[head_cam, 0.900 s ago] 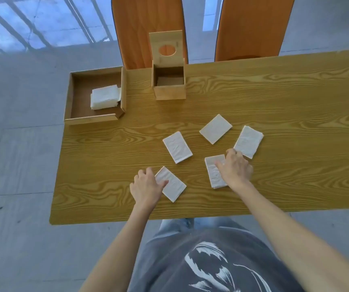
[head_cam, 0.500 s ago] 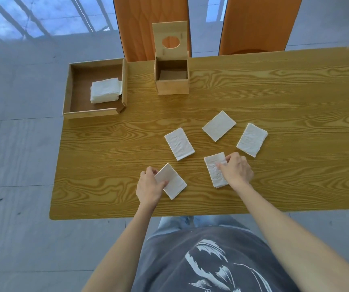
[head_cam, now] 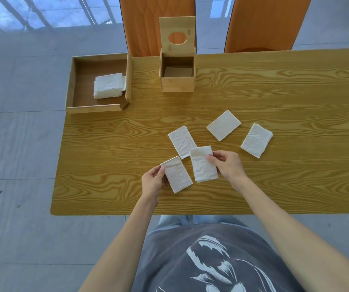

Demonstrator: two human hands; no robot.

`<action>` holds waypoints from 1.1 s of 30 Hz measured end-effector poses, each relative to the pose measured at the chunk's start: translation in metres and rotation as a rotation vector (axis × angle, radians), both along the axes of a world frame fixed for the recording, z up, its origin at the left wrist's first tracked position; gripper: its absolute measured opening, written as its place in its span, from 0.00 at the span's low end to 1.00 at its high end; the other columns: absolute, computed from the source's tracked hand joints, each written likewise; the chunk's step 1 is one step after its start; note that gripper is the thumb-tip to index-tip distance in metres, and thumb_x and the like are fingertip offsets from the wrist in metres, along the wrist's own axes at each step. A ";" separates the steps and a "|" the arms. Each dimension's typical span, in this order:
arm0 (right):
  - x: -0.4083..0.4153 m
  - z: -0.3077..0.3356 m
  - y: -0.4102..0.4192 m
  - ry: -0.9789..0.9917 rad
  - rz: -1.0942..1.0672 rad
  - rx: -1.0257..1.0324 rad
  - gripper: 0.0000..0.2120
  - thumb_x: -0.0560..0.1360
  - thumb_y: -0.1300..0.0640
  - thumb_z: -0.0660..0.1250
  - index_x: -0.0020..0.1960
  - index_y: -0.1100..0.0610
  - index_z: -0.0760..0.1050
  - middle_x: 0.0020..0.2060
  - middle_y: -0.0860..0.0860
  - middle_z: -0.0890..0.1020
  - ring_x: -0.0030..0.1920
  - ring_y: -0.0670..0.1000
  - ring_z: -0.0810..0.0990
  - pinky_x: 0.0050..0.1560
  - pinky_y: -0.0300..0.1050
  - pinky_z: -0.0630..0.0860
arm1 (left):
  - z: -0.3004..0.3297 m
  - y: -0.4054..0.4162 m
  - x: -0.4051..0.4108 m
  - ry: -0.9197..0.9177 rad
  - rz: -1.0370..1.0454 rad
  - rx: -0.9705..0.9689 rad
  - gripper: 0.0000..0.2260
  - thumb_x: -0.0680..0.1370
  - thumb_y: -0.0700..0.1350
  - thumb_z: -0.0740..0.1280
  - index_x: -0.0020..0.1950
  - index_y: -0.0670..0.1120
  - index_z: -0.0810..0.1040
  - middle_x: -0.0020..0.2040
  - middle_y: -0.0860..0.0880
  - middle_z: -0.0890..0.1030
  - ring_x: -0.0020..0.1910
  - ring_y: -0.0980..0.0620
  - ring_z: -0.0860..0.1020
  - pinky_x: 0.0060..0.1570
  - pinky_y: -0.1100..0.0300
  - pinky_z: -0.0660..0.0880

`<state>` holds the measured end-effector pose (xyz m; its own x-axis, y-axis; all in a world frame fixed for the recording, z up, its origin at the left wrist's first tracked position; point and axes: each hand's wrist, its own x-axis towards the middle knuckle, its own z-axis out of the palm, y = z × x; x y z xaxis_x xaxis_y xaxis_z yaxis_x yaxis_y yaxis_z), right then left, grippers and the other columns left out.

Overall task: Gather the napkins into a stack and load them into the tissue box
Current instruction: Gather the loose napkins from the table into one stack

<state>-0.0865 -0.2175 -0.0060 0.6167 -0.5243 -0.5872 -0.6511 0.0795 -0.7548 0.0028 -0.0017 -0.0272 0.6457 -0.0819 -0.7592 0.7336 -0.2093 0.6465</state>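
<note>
Both napkins you were pressing flat are now lifted: your left hand (head_cam: 153, 180) pinches one napkin (head_cam: 179, 174), your right hand (head_cam: 228, 165) another (head_cam: 203, 164). Bring them together (three more lie loose); the tissue box (head_cam: 177, 73) waits open, well apart.

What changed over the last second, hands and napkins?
Each hand took hold of the napkin it was pressing. The left hand now pinches the left napkin; the right hand pinches the right napkin, shifted left to overlap the middle napkin. The two far napkins, the tray stack and the open tissue box stayed put.
</note>
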 end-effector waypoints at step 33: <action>0.087 -0.014 0.048 0.231 0.115 -0.523 0.20 0.75 0.46 0.71 0.63 0.55 0.76 0.57 0.54 0.78 0.48 0.53 0.78 0.44 0.45 0.69 | 0.000 0.015 0.042 -0.008 0.119 -0.075 0.10 0.76 0.36 0.71 0.57 0.42 0.78 0.46 0.47 0.84 0.44 0.51 0.83 0.46 0.54 0.82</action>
